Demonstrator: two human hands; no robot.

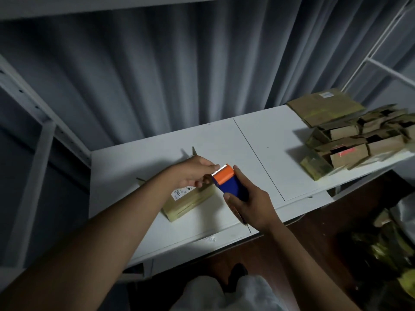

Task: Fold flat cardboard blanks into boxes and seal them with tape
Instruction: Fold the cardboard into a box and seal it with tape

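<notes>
A folded cardboard box (190,202) with a white barcode label lies on the white table (258,153) in front of me. My right hand (252,204) grips a blue and orange tape dispenser (229,182) just above the box's right end, its toothed blade pointing away from me. My left hand (193,173) reaches over the box, and its fingertips pinch at the dispenser's blade end, where the tape comes off. The hand hides the box's far side.
Folded boxes (354,142) and flat cardboard blanks (325,106) are piled at the table's right end. White shelf frames stand at left and right, grey curtains behind. Bags of cardboard (381,248) lie on the dark floor at lower right.
</notes>
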